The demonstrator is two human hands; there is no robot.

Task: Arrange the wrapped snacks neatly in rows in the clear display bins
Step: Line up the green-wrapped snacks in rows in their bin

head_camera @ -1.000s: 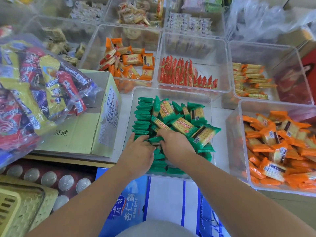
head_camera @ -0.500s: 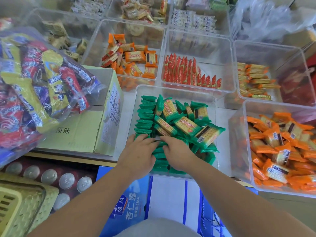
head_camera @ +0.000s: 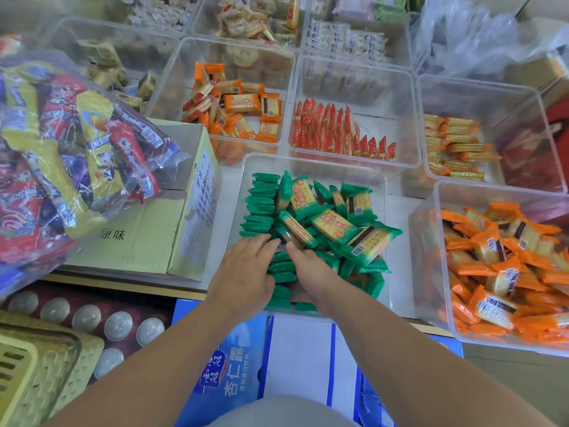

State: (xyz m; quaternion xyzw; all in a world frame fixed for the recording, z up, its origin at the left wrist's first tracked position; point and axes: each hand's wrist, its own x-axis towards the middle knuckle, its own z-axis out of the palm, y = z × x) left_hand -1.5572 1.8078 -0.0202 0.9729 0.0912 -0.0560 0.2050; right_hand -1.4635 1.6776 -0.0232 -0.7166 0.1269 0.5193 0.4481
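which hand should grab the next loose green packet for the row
Probably the right hand: it sits beside the loose pile of green packets in the right half of the bin. The left hand rests on the standing row along the left wall, seemingly steadying it.

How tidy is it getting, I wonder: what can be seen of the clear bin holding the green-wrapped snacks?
The clear bin is a see-through plastic tub, open-topped, with rounded corners, standing beside a cardboard box. Along its left wall green-wrapped snacks stand on edge in a row; the others lie heaped loosely to the right. The left hand rests on the row's near end; the right hand reaches among the packets beside it.
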